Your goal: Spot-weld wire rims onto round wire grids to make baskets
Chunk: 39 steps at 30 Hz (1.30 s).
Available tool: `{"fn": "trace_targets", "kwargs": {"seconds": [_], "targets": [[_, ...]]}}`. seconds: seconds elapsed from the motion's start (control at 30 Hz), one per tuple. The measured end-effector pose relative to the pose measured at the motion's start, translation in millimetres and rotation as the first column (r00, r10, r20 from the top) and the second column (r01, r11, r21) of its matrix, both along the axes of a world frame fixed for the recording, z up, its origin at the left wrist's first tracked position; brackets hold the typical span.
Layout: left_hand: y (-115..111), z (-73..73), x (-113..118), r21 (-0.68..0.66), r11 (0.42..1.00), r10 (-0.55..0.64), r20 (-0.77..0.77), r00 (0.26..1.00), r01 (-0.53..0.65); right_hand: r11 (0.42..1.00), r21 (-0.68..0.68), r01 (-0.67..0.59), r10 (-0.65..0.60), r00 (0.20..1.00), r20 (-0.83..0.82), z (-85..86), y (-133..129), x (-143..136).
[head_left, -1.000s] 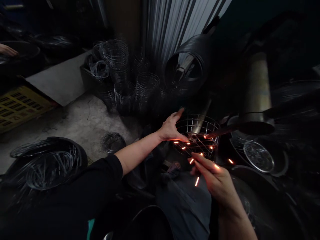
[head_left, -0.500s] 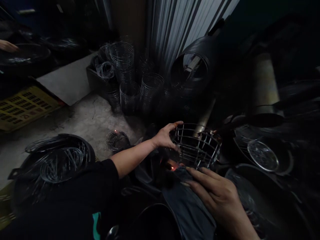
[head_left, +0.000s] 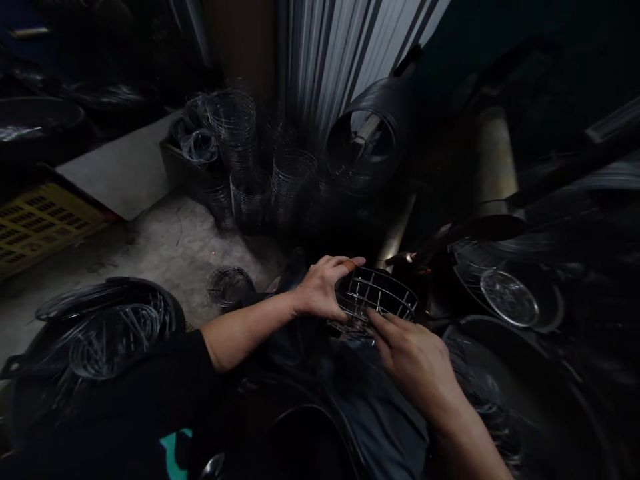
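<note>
A round wire basket (head_left: 383, 293) is held tilted in front of me, close to a machine's electrode tip (head_left: 409, 257). My left hand (head_left: 323, 287) grips its left side, with the thumb low and the fingers over the top; an orange band shows on one finger. At the near side of the basket, my right hand (head_left: 415, 350) has its fingers pinched on the wires. The exact spot under those fingertips is hidden. Dark cloth (head_left: 375, 407) covers my lap below.
On the left stands a black tub (head_left: 173, 300) of wire pieces, with a small wire ring stack (head_left: 230, 285) on the floor beyond. Stacked wire rings (head_left: 295, 180) stand at the back. A yellow crate (head_left: 40, 223) lies far left. To the right is a large dark basin (head_left: 520, 373).
The basket has tipped and turned in my hands and moved slightly left. My right hand has moved up and left against it. The orange glow near my right fingers is gone.
</note>
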<state>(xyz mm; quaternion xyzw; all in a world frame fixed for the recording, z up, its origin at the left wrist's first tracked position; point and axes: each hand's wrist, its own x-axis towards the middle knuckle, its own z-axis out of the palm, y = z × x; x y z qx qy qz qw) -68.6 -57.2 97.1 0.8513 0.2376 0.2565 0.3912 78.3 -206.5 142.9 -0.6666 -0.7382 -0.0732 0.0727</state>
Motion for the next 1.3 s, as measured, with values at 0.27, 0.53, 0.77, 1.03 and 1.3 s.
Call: {"fn": "trace_targets", "kwargs": {"seconds": [0.27, 0.53, 0.77, 1.03, 1.3], "targets": [[12.2, 5.5, 27.7, -0.05, 0.999, 0.019, -0.003, 1.0, -0.019, 0.968, 0.25, -0.038, 0.073, 0.988, -0.133, -13.0, 11.8, 34.3], [36.0, 11.2, 55.9, -0.074, 0.997, 0.04, 0.029, 0.999, -0.038, 0.964, 0.262, -0.047, 0.094, 0.981, -0.168, -3.1, 38.9, 64.3], [41.1, 8.1, 61.4, -0.121, 0.992, 0.033, 0.011, 0.999, -0.031, 0.97, 0.241, -0.017, 0.089, 0.953, -0.29, -5.5, 42.9, 72.8], [43.8, 9.0, 63.2, -0.118, 0.992, 0.034, 0.025, 0.999, -0.031, 0.981, 0.193, 0.021, 0.051, 0.931, -0.361, -6.6, 43.9, 71.8], [41.7, 6.7, 63.8, -0.134, 0.991, 0.031, 0.052, 0.998, -0.024, 0.972, 0.234, 0.032, 0.039, 0.955, -0.293, -6.5, 41.9, 67.8]]}}
